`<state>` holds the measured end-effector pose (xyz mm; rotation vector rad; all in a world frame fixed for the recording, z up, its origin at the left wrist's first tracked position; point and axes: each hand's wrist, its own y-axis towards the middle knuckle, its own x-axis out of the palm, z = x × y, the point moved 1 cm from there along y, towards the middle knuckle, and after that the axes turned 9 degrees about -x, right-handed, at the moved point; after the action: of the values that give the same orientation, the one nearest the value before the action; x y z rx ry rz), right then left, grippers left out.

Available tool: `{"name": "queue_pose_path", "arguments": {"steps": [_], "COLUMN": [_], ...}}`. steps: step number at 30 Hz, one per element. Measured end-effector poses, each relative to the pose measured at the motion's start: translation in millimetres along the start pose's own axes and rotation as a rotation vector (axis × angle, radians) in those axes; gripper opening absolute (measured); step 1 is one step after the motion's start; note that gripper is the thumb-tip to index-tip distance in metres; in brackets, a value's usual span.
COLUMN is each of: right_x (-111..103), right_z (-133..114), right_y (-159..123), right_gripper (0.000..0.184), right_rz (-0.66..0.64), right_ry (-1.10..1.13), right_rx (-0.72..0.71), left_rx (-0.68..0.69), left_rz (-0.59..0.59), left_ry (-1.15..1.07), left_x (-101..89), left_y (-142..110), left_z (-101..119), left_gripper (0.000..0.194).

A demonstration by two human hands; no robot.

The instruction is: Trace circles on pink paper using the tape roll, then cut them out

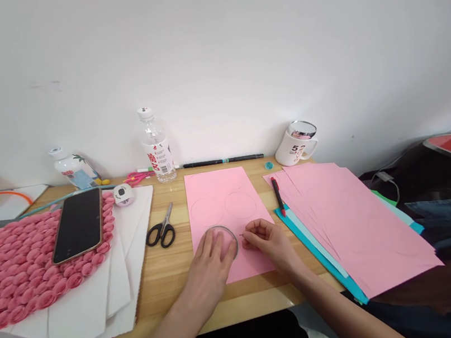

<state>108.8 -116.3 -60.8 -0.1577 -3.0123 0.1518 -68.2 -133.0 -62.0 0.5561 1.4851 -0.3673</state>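
We rest our left hand (211,258), fingers slightly spread, on a ring (235,241); our right hand (271,241) pinches a dark sliver (241,235) between its fingers. The far-right mug (289,151) shows "5" and "2".

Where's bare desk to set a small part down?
Bare wood: below the scissors, between white sheets and left arm; narrower, between pink sheet and near edge. Crowded: left, with phone and roses; back, with bottle, pens and mug; right, under the stack.
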Motion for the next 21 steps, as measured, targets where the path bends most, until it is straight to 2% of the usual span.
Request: {"name": "queue_pose_path", "arguments": {"steps": [7, 12, 17, 19, 21], "right_x": [2, 1, 1, 3, 5], "right_z": [-2, -2, 0, -1, -4], "right_y": [0, 0, -2, 1, 10], "right_gripper": [0.039, 0.04, 0.036, 0.032, 0.027], "right_rz": [-0.011, -0.004, -0.011, -0.028, -0.046], "right_ry": [-0.032, -0.049, -0.053, -0.096, -0.204], "right_rx": [-0.004, 0.009, -0.001, -0.031, -0.127], "left_rx": [-0.012, -0.03, -0.024, -0.015, -0.011], "left_rz": [-0.042, -0.012, 0.001, -0.024, -0.041], "left_ry": [0.0, -0.001, -0.017, -0.029, -0.041], "left_x": [-2.0, -2.5, 1.0, 1.2, -0.6], "left_y": [-2, -3, -2, -1, 0], "left_z": [0, 2, 1, 0, -1], "left_gripper": [0.049, 0.036, 0.039, 0.04, 0.042]}}
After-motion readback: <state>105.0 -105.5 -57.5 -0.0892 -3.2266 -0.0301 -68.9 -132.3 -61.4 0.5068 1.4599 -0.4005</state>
